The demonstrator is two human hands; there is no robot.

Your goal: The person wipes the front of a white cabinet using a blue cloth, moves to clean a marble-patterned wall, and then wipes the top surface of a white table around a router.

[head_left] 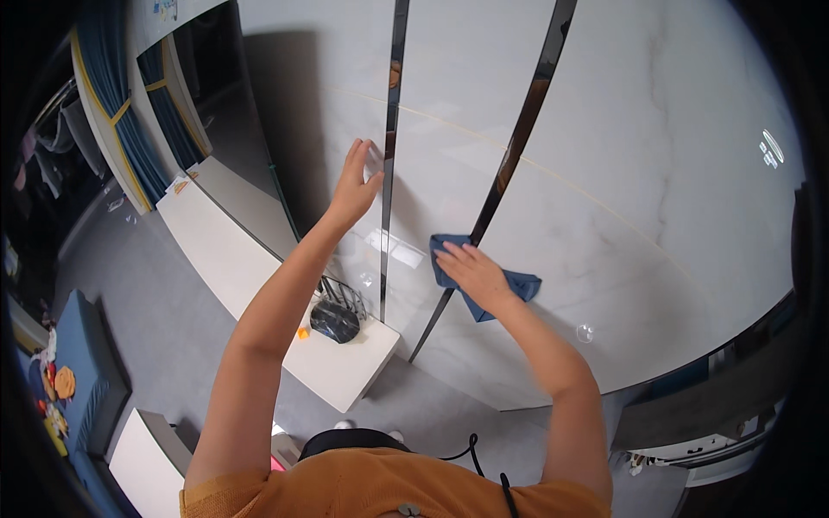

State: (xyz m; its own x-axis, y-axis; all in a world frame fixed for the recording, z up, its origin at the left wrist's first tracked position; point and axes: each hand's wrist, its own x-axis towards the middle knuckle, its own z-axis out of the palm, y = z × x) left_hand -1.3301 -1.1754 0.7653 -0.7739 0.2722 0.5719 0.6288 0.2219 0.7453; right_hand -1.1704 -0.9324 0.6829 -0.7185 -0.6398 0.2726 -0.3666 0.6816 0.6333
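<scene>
A glossy white marble-look wall (596,112) fills most of the view, crossed by two dark mirror-like strips. My right hand (477,274) presses a blue cloth (445,257) flat against the wall, over the right strip (518,129). The cloth's loose corners stick out below and to the right of the hand. Higher up and to the left, my left hand (356,188) is raised at the wall, just left of the other strip (390,129). It holds nothing, and its fingers are stretched out. Whether its palm touches the wall I cannot tell.
Below my left arm runs a long white cabinet (220,268), bearing a black marbled object (335,321) and a wire rack. A large dark television (226,104) stands along the wall. A blue sofa (91,371) with clothes on it lies left, beyond grey floor.
</scene>
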